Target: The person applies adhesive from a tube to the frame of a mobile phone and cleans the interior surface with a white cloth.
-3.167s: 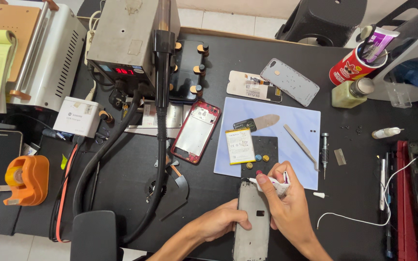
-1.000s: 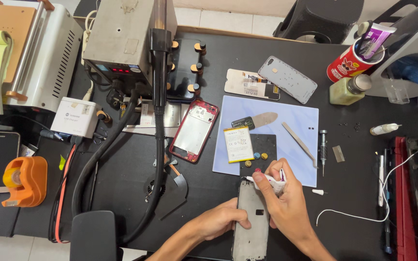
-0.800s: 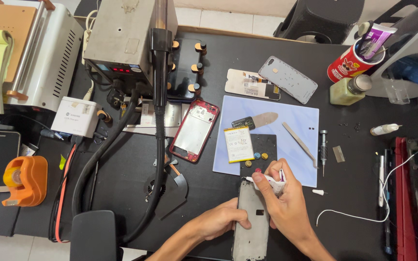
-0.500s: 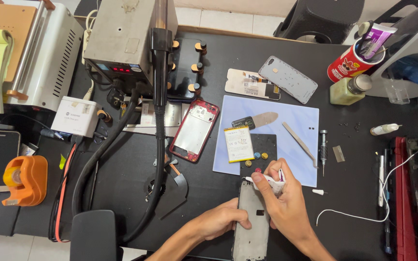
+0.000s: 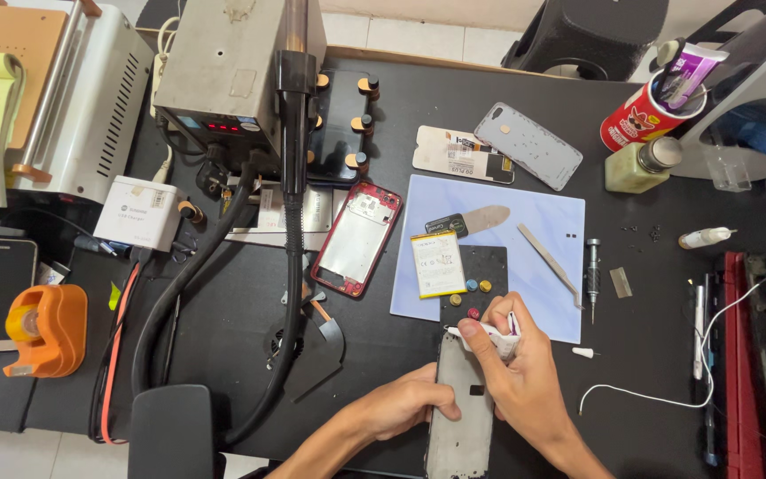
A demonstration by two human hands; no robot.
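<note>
A grey phone frame (image 5: 460, 417) lies lengthwise at the near edge of the black bench. My left hand (image 5: 411, 404) grips its left side and holds it down. My right hand (image 5: 518, 377) pinches a small white wad of cloth or tissue (image 5: 495, 335) against the frame's top end. Just beyond the frame sit a white phone battery (image 5: 437, 263) and a small black tray (image 5: 476, 286) with coloured dots, on a pale blue mat (image 5: 525, 293).
A red phone frame (image 5: 357, 239) lies left of the mat. Tweezers (image 5: 548, 258) and a screwdriver (image 5: 593, 277) rest on the mat's right side. A hot-air station (image 5: 223, 75) with a thick black hose (image 5: 290, 248) stands at the back. A white cable (image 5: 667, 390) curls at right.
Almost nothing has moved. My right hand shifted slightly at the top of the grey frame while the left hand kept its grip.
</note>
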